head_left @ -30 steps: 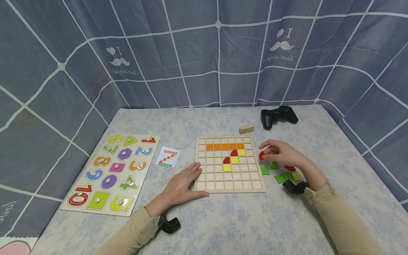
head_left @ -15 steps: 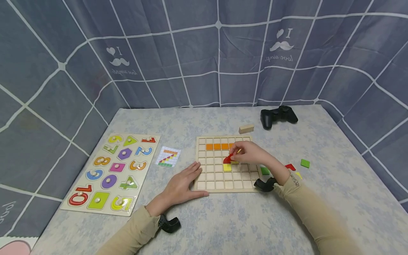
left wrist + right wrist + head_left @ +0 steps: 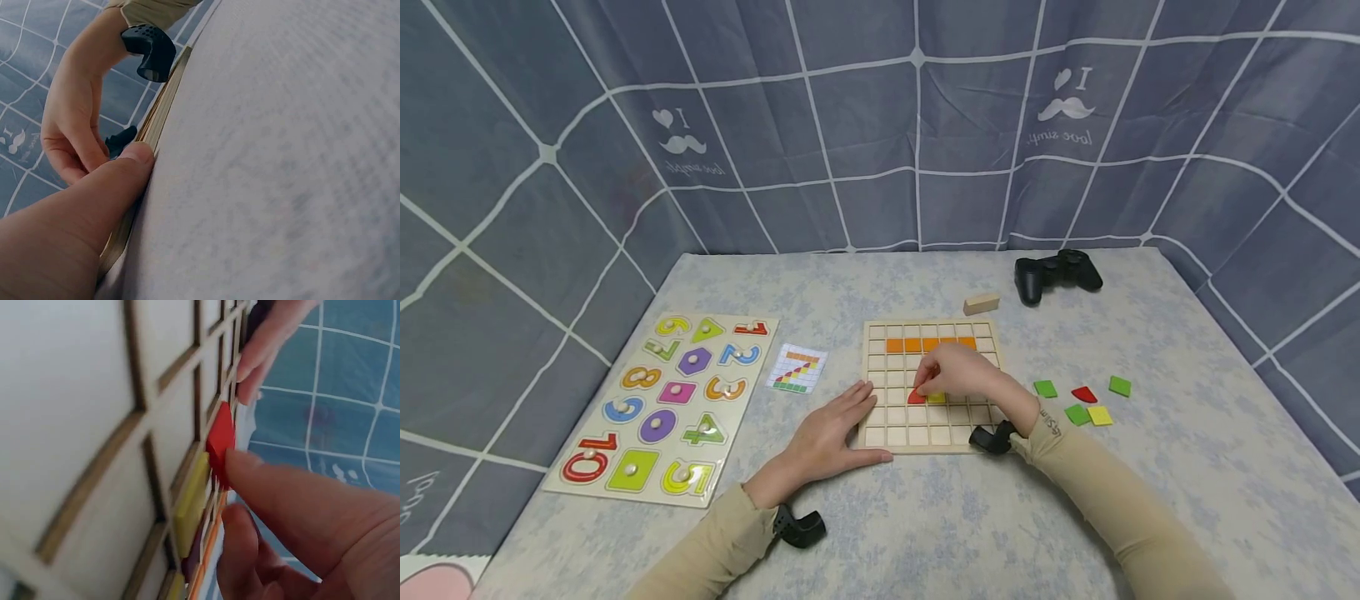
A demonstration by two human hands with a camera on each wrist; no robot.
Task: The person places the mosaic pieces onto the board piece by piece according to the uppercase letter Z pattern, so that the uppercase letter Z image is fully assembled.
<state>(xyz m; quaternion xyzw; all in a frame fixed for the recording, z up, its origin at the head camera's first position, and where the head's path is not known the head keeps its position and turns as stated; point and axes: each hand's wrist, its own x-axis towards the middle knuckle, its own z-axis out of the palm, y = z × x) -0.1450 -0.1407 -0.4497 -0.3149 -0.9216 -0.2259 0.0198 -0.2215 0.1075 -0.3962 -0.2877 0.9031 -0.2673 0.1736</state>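
Note:
My right hand [image 3: 958,371] pinches a red quarter-circle tile [image 3: 916,397] at a cell of the wooden grid board [image 3: 895,437]. In the right wrist view the red tile [image 3: 220,440] stands tilted against the cell, thumb and finger at its edge. Just right of it lies a yellow square tile [image 3: 936,398]. A row of orange tiles [image 3: 912,345] fills part of the board's upper area; my right hand covers the tiles between. My left hand [image 3: 820,433] rests with spread fingers along the board's left edge, its thumb at the near corner.
Right of the board lie loose green tiles [image 3: 1120,386], a red tile [image 3: 1084,394] and a yellow tile [image 3: 1100,415]. A pattern card [image 3: 797,368] and a number puzzle board [image 3: 658,408] are on the left. Behind stand a wooden block [image 3: 981,304] and a black game controller [image 3: 1058,274].
My right hand has picked up a red tile from the right of the board and carried it left onto the grid. The left hand has stayed in place.

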